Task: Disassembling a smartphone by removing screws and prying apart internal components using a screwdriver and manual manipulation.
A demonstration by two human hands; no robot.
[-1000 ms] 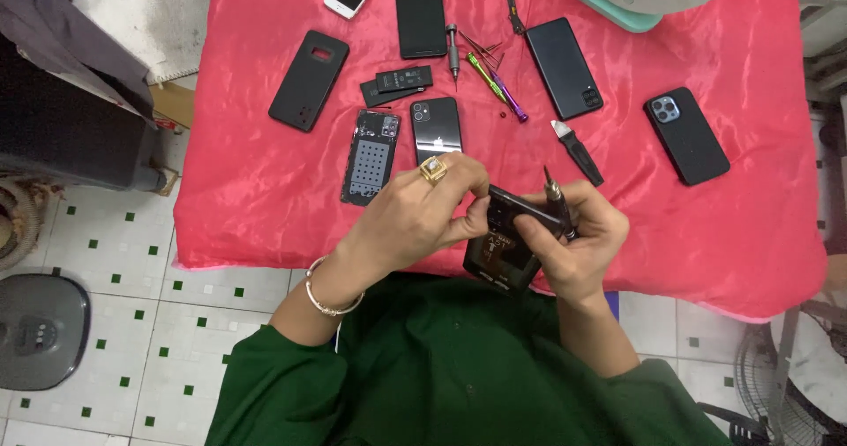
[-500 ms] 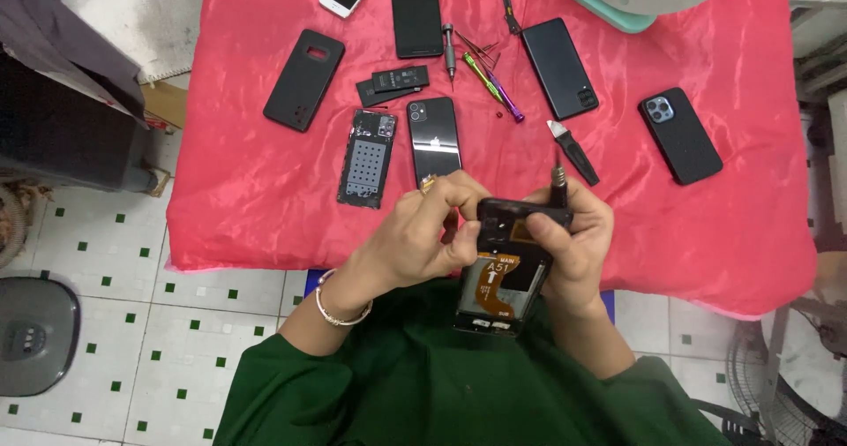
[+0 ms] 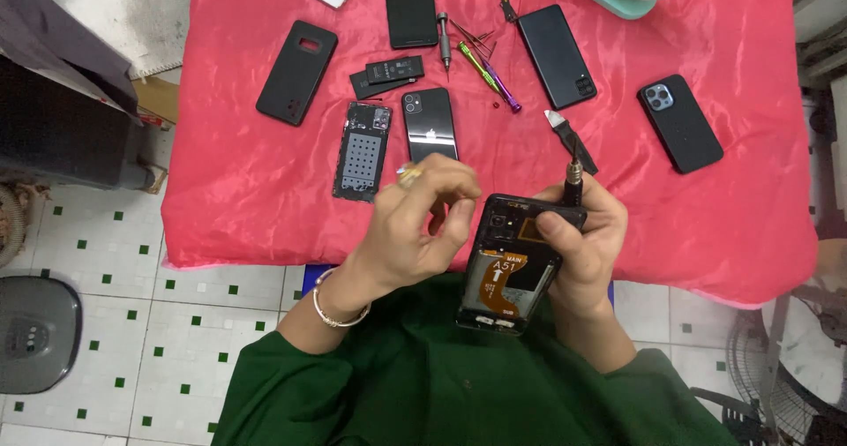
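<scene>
While both hands (image 3: 503, 230) grip it, the opened phone (image 3: 509, 265) seemingly points its camera end tableward.

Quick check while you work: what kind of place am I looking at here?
Probably a small phone repair spot, maybe informal: a pink cloth-covered table over tiled floor, several phones and a gutted phone frame laid out, screwdrivers, and an opened phone in both hands.
</scene>
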